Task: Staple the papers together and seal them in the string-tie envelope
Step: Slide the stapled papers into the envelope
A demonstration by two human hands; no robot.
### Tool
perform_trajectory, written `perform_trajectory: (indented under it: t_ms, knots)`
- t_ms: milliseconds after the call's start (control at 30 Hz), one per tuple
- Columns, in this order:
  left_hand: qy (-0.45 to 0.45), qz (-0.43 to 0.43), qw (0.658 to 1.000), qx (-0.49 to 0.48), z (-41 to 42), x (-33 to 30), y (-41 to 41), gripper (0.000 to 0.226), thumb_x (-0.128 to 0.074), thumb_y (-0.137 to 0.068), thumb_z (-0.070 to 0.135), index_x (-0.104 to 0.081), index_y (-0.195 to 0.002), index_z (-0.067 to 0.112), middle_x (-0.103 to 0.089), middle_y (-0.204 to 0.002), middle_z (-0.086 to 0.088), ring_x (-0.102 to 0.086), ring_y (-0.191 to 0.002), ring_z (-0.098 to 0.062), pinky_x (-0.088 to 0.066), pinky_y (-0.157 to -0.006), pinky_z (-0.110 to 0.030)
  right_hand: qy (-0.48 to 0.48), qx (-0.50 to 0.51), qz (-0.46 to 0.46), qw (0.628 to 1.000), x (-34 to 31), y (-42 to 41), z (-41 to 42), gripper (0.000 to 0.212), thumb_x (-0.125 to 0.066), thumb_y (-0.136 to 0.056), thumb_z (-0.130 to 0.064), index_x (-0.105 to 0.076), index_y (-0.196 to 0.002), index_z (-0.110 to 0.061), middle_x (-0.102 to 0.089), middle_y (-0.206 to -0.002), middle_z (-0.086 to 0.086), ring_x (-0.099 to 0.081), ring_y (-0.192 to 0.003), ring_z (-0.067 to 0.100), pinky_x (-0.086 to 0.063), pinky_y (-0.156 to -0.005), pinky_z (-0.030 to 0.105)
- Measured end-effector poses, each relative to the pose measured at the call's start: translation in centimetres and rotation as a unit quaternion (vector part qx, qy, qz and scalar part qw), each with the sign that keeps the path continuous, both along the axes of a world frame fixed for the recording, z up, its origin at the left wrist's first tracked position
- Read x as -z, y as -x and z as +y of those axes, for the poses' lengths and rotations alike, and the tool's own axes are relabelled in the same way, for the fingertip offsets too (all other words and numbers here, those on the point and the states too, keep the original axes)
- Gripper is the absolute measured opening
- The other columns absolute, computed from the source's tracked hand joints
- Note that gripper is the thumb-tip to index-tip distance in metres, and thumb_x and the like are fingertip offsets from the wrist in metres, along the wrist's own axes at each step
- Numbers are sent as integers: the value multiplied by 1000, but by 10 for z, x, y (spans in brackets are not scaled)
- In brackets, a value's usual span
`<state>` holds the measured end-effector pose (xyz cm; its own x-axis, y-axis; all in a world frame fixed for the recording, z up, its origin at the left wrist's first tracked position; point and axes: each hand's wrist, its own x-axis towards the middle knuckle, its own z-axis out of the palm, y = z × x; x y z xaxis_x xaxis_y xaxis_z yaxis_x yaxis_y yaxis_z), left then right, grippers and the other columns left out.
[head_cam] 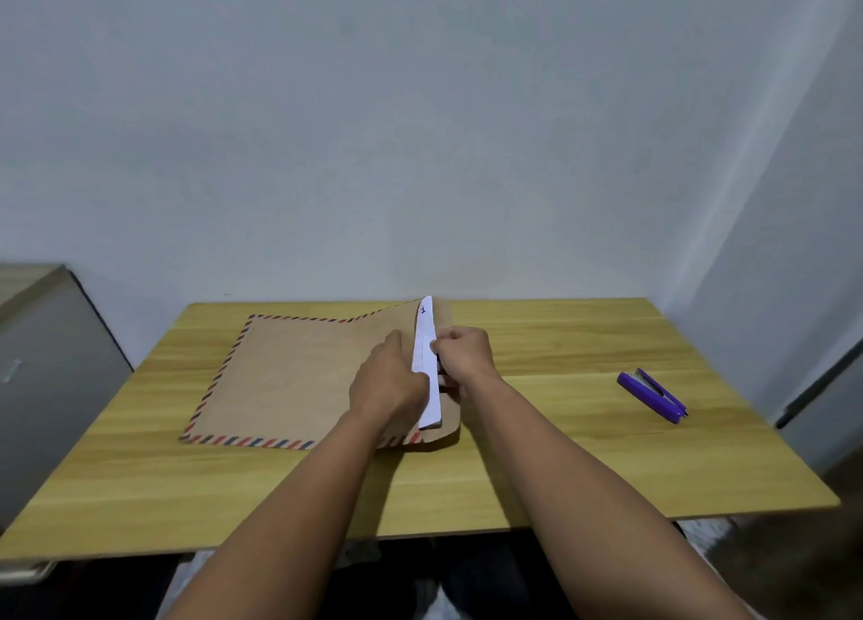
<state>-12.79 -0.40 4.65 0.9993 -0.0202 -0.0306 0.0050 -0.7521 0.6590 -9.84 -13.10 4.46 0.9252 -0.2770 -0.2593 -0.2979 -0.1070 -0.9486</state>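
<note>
A large brown envelope (289,376) with a red and blue striped border lies flat on the wooden table (560,460), its open mouth to the right. White papers (426,362) stick out of that mouth, mostly inside, with only a narrow strip showing. My left hand (390,381) holds the envelope's upper layer at the mouth, thumb against the papers. My right hand (464,355) pinches the papers' outer edge, over the brown flap (449,425) that lies open beneath them. A purple stapler (654,396) rests on the table to the right, apart from both hands.
A grey cabinet (51,386) stands left of the table. A pale wall runs behind the table's far edge, and a corner with a dark door edge (822,386) is at the right. The table's near edge crosses below my forearms.
</note>
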Motion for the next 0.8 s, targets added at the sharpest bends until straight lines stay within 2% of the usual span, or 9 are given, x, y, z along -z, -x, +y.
perform_trajectory:
  t_ms: [33, 67, 100, 167, 300, 400, 567, 633, 800]
  knots:
    - [-12, -11, 1000, 7, -2, 0, 0, 23, -53, -76, 15, -41, -94, 24, -60, -106, -5, -55, -87, -30, -39, -61, -36, 17, 8, -13, 1000, -2, 1, 0, 21, -51, -77, -2, -71, -81, -6, -75, -80, 14, -65, -64, 32, -59, -59, 42]
    - [-30, -30, 999, 13, -3, 1, 1, 18, -50, -80, 11, -40, -91, 21, -58, -101, -7, -52, -82, -31, -37, -59, -36, 36, 14, -25, 999, -6, 2, 0, 26, -49, -78, -1, -73, -78, -12, -76, -80, 9, -69, -66, 32, -61, -59, 42]
    - [-53, -55, 997, 13, -4, 2, 3, 13, -46, -86, 9, -42, -95, 18, -58, -102, -9, -50, -81, -31, -35, -60, -37, 54, 19, -40, 998, -9, 3, -1, 30, -48, -78, 0, -73, -76, -17, -76, -76, 4, -70, -67, 31, -61, -55, 39]
    - [-84, -109, 991, 1, -2, 7, 4, 8, -41, -97, 12, -47, -101, 14, -61, -103, -12, -51, -81, -34, -34, -62, -37, 78, 26, -65, 994, -15, 6, -5, 37, -43, -78, 2, -73, -78, -20, -70, -70, -1, -62, -60, 28, -48, -48, 29]
    - [-89, -139, 986, -18, 0, 11, 5, 8, -40, -99, 14, -46, -94, 13, -65, -92, -12, -47, -74, -34, -33, -59, -37, 95, 17, -79, 992, -17, 12, -13, 46, -36, -76, 6, -74, -88, -17, -64, -67, 1, -51, -54, 26, -35, -40, 21]
    - [-103, -155, 982, -12, -2, 9, 4, 8, -40, -98, 15, -48, -95, 15, -66, -90, -10, -49, -73, -33, -31, -56, -35, 104, 9, -90, 990, -18, 13, -18, 50, -36, -80, 6, -74, -99, -20, -71, -78, 6, -53, -59, 24, -39, -46, 24]
    - [-128, -169, 977, 10, -18, -5, 8, 4, -43, -95, 14, -46, -93, 17, -60, -83, -7, -48, -71, -34, -28, -54, -36, 59, 20, -90, 994, -17, 13, -13, 44, -43, -86, 2, -71, -113, -19, -76, -104, 4, -71, -79, 22, -51, -56, 26]
    - [-135, -162, 978, 8, -21, -10, 8, 6, -45, -91, 12, -49, -94, 15, -62, -84, -7, -49, -71, -35, -30, -54, -36, 33, 25, -78, 996, -16, 14, -11, 39, -46, -88, 3, -72, -110, -17, -76, -101, 3, -74, -84, 24, -52, -54, 25]
    - [-195, -91, 977, 14, -15, -16, 6, 6, -49, -89, 15, -53, -93, 15, -65, -94, -6, -53, -76, -32, -36, -62, -35, 16, -34, -31, 999, -12, 15, -12, 22, -50, -85, -2, -69, -95, -7, -73, -81, 9, -65, -66, 28, -47, -47, 26]
